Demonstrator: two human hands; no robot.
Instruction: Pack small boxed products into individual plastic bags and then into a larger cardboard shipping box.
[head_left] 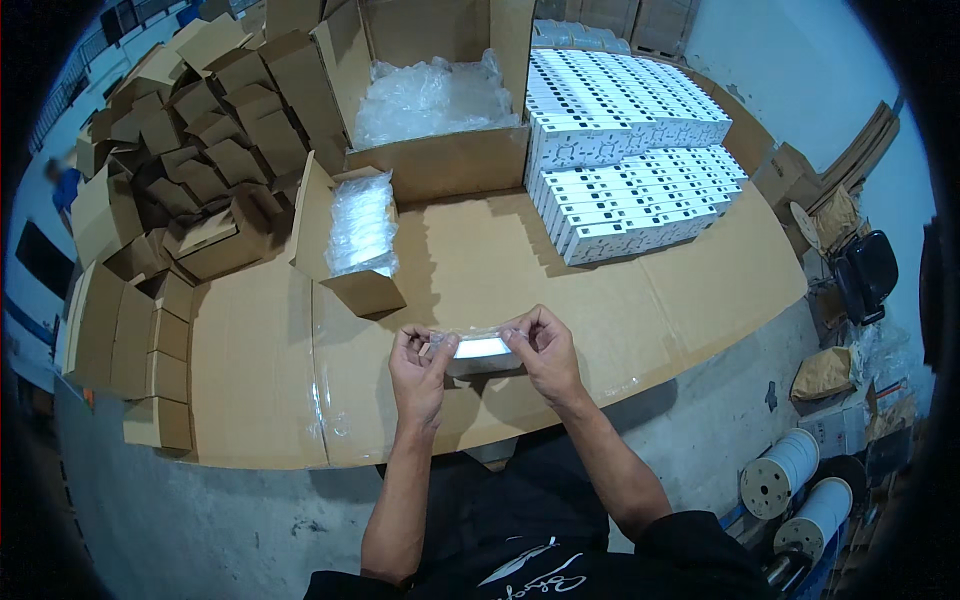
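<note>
Near the front of the cardboard-covered table, a small white box (484, 349) lies between my hands. Clear plastic wrap (478, 333) shows along its far edge. My left hand (416, 378) is closed at the left end, thumb and fingers pinching the plastic. At the right end my right hand (549, 362) pinches it the same way. Whether the box rests on the table or is held slightly above it, I cannot tell. Beyond my left hand stands an open carton (368, 292) with several plastic-wrapped packs (362, 225) in a row.
Stacked white boxes (610, 150) with dark square marks fill the back right. A large open carton (440, 165) at the back holds clear plastic bags (435, 100). Many open brown cartons (220, 170) crowd the left. Cable spools (780, 475) stand on the floor at right.
</note>
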